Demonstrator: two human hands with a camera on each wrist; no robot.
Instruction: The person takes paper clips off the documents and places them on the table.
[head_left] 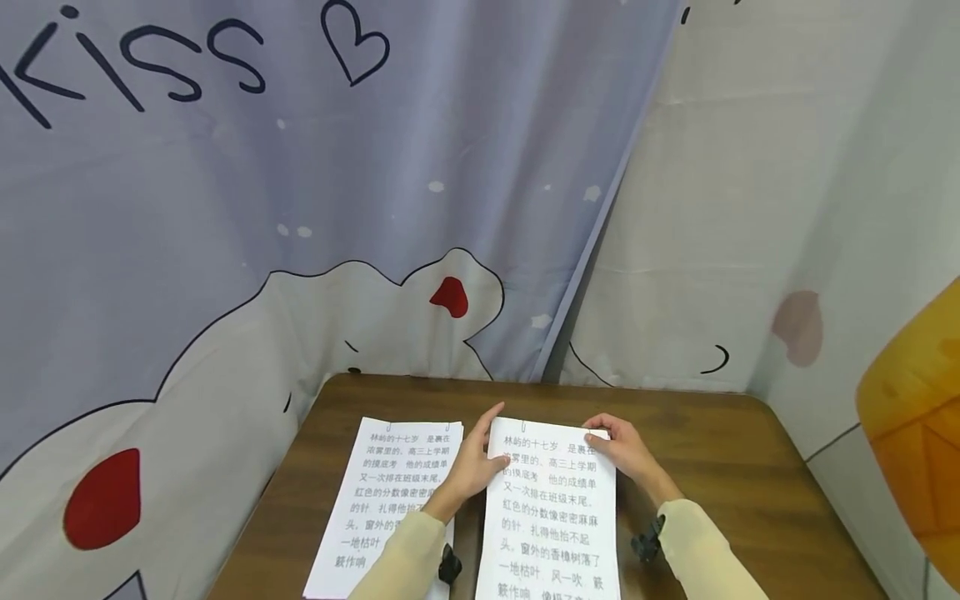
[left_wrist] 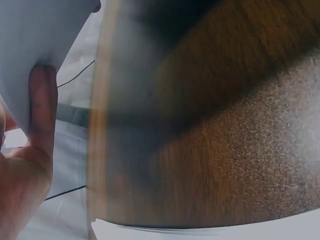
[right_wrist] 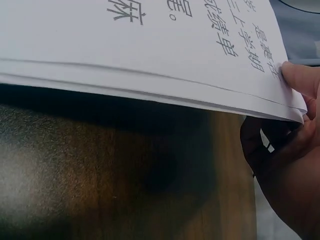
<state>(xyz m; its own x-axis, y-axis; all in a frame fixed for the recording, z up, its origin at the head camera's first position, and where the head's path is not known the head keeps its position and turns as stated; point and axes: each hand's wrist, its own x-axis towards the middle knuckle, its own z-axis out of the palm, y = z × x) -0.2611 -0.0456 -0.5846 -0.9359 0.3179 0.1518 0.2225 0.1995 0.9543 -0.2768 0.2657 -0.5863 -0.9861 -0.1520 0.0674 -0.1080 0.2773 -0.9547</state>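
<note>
Both hands hold a stack of printed sheets (head_left: 551,517) by its upper left and right edges. The left hand (head_left: 471,467) grips the left edge, thumb over the print. In the left wrist view its fingers (left_wrist: 44,100) lie against the sheet's underside. My right hand (head_left: 626,450) pinches the upper right corner, and in the right wrist view the thumb (right_wrist: 300,77) presses on top. That view shows several layered sheets raised above the wood. A paper clip (head_left: 523,426) shows at the stack's top edge.
A second printed stack (head_left: 390,500) lies on the brown wooden table (head_left: 720,467) at the left, partly hidden by the left forearm. Its top edge also carries small clips. Printed curtains (head_left: 375,183) hang behind the table, and an orange-yellow shape (head_left: 918,417) is at the right.
</note>
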